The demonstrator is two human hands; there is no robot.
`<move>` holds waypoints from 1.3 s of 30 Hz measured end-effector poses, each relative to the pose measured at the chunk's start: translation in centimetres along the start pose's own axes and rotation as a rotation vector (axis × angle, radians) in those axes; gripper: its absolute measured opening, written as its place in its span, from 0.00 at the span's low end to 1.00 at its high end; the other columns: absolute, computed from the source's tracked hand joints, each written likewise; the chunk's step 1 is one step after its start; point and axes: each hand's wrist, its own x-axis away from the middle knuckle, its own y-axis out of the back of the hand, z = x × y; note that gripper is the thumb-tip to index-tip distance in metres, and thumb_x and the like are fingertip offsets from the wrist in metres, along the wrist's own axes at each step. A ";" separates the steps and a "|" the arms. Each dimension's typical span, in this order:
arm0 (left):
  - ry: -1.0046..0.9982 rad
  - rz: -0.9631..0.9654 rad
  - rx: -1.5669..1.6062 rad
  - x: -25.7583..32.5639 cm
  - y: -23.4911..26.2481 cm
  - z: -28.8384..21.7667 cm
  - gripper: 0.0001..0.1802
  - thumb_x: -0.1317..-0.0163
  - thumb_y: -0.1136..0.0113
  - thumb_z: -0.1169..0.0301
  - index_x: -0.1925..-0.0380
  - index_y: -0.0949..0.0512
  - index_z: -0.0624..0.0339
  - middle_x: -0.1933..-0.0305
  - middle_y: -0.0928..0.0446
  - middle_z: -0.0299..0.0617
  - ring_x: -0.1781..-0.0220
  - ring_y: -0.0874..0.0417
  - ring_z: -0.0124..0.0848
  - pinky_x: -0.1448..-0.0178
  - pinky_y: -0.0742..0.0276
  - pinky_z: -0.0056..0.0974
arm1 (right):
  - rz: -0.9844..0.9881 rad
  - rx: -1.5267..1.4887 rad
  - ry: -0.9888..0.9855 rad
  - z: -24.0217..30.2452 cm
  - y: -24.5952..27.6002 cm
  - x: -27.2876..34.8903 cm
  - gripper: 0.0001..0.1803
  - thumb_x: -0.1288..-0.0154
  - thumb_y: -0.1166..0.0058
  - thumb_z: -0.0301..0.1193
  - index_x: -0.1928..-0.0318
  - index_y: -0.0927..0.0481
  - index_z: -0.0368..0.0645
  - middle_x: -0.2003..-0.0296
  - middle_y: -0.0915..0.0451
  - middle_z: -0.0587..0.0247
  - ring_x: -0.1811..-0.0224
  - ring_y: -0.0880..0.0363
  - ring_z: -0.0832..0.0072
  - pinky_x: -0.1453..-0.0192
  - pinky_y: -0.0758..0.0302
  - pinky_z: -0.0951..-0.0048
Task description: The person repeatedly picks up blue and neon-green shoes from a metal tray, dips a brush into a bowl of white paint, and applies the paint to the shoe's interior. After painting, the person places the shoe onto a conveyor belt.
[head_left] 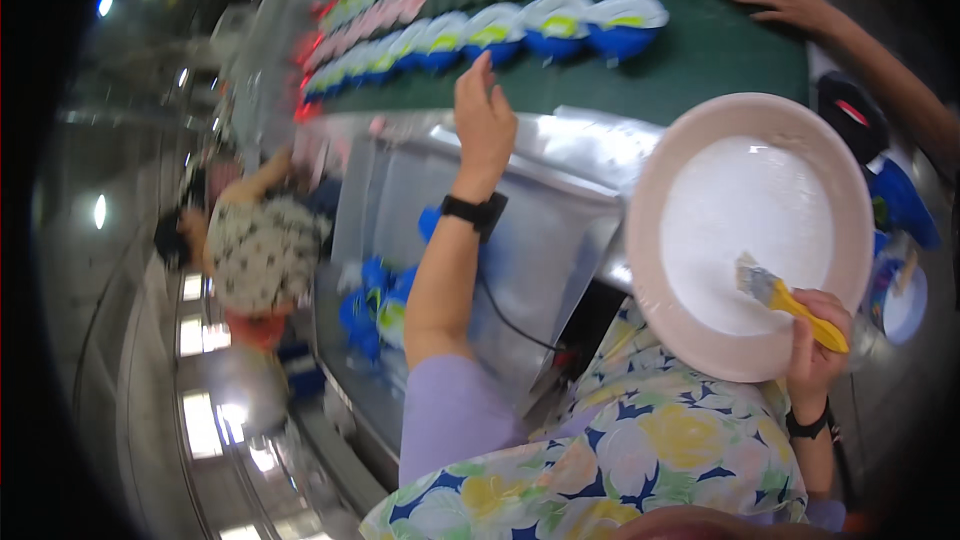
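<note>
My right hand [815, 350] is closed around the yellow handle of a paintbrush [812, 320]. The bristles point down into white liquid in a wide pale pink basin [655, 230]. My left hand [485, 125], a black band on its wrist, reaches out over the edge of a green conveyor belt [720, 70]. Its fingers are stretched and hold nothing that I can see. Just beyond the fingertips, a row of blue and white pieces with yellow-green patches [495, 32] runs along the belt; they look like shoe parts. Whether the fingertips touch one, I cannot tell.
A grey bin [550, 210] under my left arm holds blue pieces [375, 305]. From the right, another person's hand [790, 2] reaches over the belt. A small tub [903, 305] stands right of the basin. Another person [262, 250] is at the far left.
</note>
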 end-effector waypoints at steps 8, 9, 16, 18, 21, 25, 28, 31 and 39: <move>0.893 -0.421 -1.092 24.6 32.1 12.2 0.41 0.43 0.35 0.60 0.33 0.41 0.67 0.36 0.35 0.61 0.32 0.37 0.58 0.30 0.40 0.57 | -0.066 0.030 -0.118 -1.9 -0.4 1.0 0.10 0.26 0.54 0.23 0.48 0.29 0.32 0.50 0.21 0.45 0.47 0.21 0.61 0.38 0.26 0.63; 0.954 -0.493 -1.155 28.9 35.7 12.7 0.43 0.43 0.34 0.56 0.34 0.40 0.67 0.36 0.34 0.63 0.31 0.36 0.57 0.30 0.39 0.55 | -0.086 0.058 -0.135 -2.0 -0.3 1.2 0.12 0.25 0.54 0.25 0.47 0.29 0.31 0.49 0.21 0.45 0.47 0.20 0.62 0.38 0.25 0.64; 1.567 -0.763 0.633 52.2 34.4 14.4 0.35 0.29 0.55 0.44 0.32 0.35 0.58 0.31 0.32 0.45 0.31 0.31 0.43 0.26 0.39 0.50 | -0.022 0.098 -0.105 -2.6 -0.1 0.2 0.15 0.24 0.53 0.30 0.46 0.27 0.30 0.48 0.21 0.49 0.49 0.19 0.66 0.40 0.24 0.68; 1.609 -0.670 0.712 51.3 30.4 17.9 0.34 0.28 0.54 0.45 0.33 0.35 0.58 0.34 0.28 0.46 0.31 0.30 0.42 0.27 0.38 0.48 | -0.019 0.085 -0.132 -2.2 -0.3 0.1 0.15 0.24 0.53 0.31 0.47 0.26 0.31 0.49 0.21 0.52 0.50 0.19 0.68 0.42 0.24 0.70; 1.340 -0.840 0.720 37.8 20.9 18.5 0.29 0.31 0.42 0.58 0.35 0.35 0.60 0.39 0.25 0.48 0.43 0.21 0.42 0.42 0.22 0.49 | -0.031 0.180 -0.091 -1.3 -0.3 0.4 0.15 0.24 0.52 0.31 0.47 0.26 0.31 0.49 0.20 0.53 0.51 0.20 0.70 0.43 0.24 0.71; 1.192 -0.716 0.523 31.5 17.6 20.7 0.41 0.39 0.36 0.72 0.31 0.48 0.59 0.38 0.28 0.47 0.45 0.20 0.41 0.46 0.20 0.47 | -0.010 0.099 -0.078 -3.3 -0.5 -0.1 0.14 0.24 0.53 0.30 0.47 0.26 0.31 0.49 0.21 0.53 0.51 0.20 0.71 0.43 0.24 0.72; 1.208 -0.464 0.518 24.3 13.5 16.8 0.42 0.40 0.36 0.69 0.30 0.48 0.59 0.37 0.31 0.53 0.36 0.27 0.45 0.37 0.28 0.49 | -0.059 0.117 -0.066 -2.8 -0.1 0.3 0.14 0.24 0.53 0.30 0.47 0.27 0.32 0.49 0.21 0.53 0.51 0.20 0.72 0.44 0.24 0.72; 0.981 -0.400 -0.055 24.0 15.7 16.4 0.39 0.39 0.37 0.63 0.31 0.42 0.59 0.35 0.34 0.61 0.32 0.34 0.53 0.30 0.38 0.52 | -0.058 0.120 -0.045 -2.9 -0.3 0.2 0.13 0.24 0.53 0.29 0.47 0.27 0.32 0.49 0.21 0.54 0.51 0.20 0.72 0.44 0.24 0.72; 1.396 -0.264 -0.286 43.6 26.4 17.6 0.39 0.45 0.37 0.40 0.39 0.26 0.51 0.34 0.30 0.52 0.33 0.30 0.48 0.29 0.39 0.51 | -0.024 -0.013 -0.107 -3.6 -0.2 0.6 0.11 0.24 0.53 0.28 0.48 0.26 0.35 0.50 0.21 0.55 0.51 0.20 0.72 0.46 0.25 0.74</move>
